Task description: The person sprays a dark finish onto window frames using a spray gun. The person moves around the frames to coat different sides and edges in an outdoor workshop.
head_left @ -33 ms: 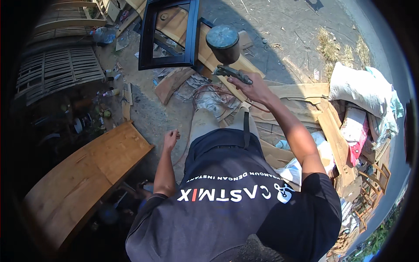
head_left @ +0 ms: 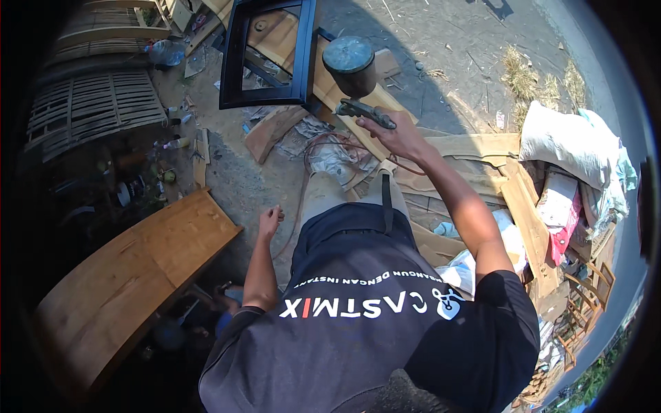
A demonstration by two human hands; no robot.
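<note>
My right hand (head_left: pixel 398 132) is wrapped round the handle of a spray gun (head_left: pixel 365 110), which has a round, paint-stained cup (head_left: pixel 351 62) on top. Its nozzle end points left, toward a black-painted wooden frame (head_left: pixel 301 69) that stands just beyond it, with a gap between them. From the gun a reddish hose (head_left: pixel 413 170) runs down and loops over the ground before my legs. My left hand (head_left: pixel 270 220) hangs at my left side, its fingers curled in and nothing visible in them.
A brown wooden panel (head_left: pixel 148 268) lies at left, with a person (head_left: pixel 224 299) partly hidden in the shade beside it. Slatted racks (head_left: pixel 96 107) stand far left. Boards (head_left: pixel 475 144) and a stuffed white sack (head_left: pixel 564 141) lie at right; crumpled paper (head_left: pixel 334 162) lies before my feet.
The spray gun and its cup have risen very slightly in the picture, a touch to the left. My left hand has hardly moved.
</note>
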